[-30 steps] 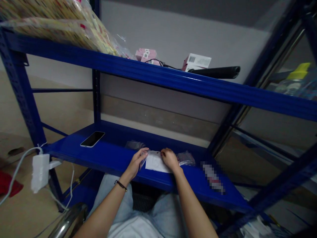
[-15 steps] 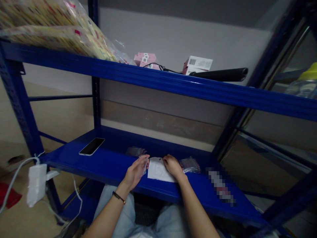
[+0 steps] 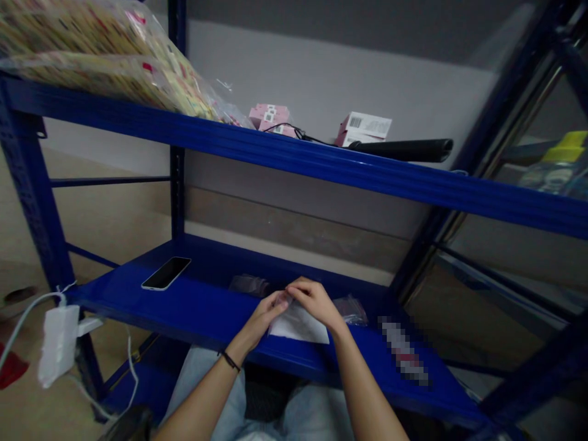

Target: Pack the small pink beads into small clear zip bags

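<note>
My left hand [image 3: 267, 314] is closed on a small clear plastic bag [image 3: 281, 299], which it holds over the near middle of the blue shelf. The fingers of my right hand [image 3: 311, 299] are pinched together and meet the left fingertips at the bag. What the right fingers hold, if anything, is hidden. Under both hands lies a white sheet [image 3: 301, 327], partly covered by them. Behind the left hand is a flat pile of clear bags [image 3: 248, 285]. More clear bags [image 3: 351, 310] lie just right of the right wrist.
A phone [image 3: 166, 273] lies on the left of the blue shelf [image 3: 202, 309]. A blurred-out item [image 3: 403, 350] is at the right. Above, the upper shelf bar [image 3: 321, 156] carries pink boxes [image 3: 271, 116], a black tube [image 3: 404, 150] and a large filled bag [image 3: 105, 67].
My right hand has left the white sheet and moved left and up to the left hand's fingertips. Both hands now meet at the bag. The view has shifted slightly.
</note>
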`<state>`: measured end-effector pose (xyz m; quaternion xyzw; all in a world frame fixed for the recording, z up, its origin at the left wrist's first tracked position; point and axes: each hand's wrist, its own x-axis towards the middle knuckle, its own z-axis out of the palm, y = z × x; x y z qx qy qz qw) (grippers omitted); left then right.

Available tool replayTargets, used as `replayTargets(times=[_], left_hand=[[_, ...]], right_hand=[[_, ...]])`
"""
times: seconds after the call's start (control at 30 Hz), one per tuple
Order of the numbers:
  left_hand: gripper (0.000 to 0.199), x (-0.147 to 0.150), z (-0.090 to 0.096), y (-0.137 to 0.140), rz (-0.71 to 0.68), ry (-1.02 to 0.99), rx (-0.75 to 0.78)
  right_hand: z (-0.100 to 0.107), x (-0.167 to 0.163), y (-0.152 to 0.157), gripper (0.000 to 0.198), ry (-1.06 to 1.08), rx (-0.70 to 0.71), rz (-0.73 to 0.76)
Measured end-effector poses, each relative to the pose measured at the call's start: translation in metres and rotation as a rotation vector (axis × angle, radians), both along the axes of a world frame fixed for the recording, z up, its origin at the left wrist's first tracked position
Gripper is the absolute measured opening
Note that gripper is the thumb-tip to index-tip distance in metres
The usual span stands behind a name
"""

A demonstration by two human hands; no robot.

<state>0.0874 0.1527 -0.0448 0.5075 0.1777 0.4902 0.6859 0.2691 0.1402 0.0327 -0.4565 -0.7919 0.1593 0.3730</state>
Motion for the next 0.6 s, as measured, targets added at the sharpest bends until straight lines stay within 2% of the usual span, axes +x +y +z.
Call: replayTargets(times=[0.1,0.17,0.33,0.43,0.6], left_hand=[[0.033,-0.001,-0.012,-0.002,0.026,-0.024,-0.055],[0.032,-0.001,-0.019,-0.001,0.038,-0.093,-0.125],[0.034,0.006,-0.017,0.002,0.001,-0.235,-0.192],[0.035,0.008,-0.013,0.006,-0.057,-0.308,-0.231],[0.036,0.005,-0.015,0.01,-0.091,-0.397,-0.278]], right_hand=[[-0.015,0.019,0.006,0.027,-0.052,0.026,-0.243],[-0.033,0.032,0.012,0.025,-0.182,0.0,-0.356],[-0.07,0.041,0.021,0.023,-0.454,-0.034,-0.468],[-0.077,0.034,0.025,0.022,-0.55,-0.027,-0.5],[-0.076,0.021,0.028,0.021,-0.684,-0.057,-0.563]])
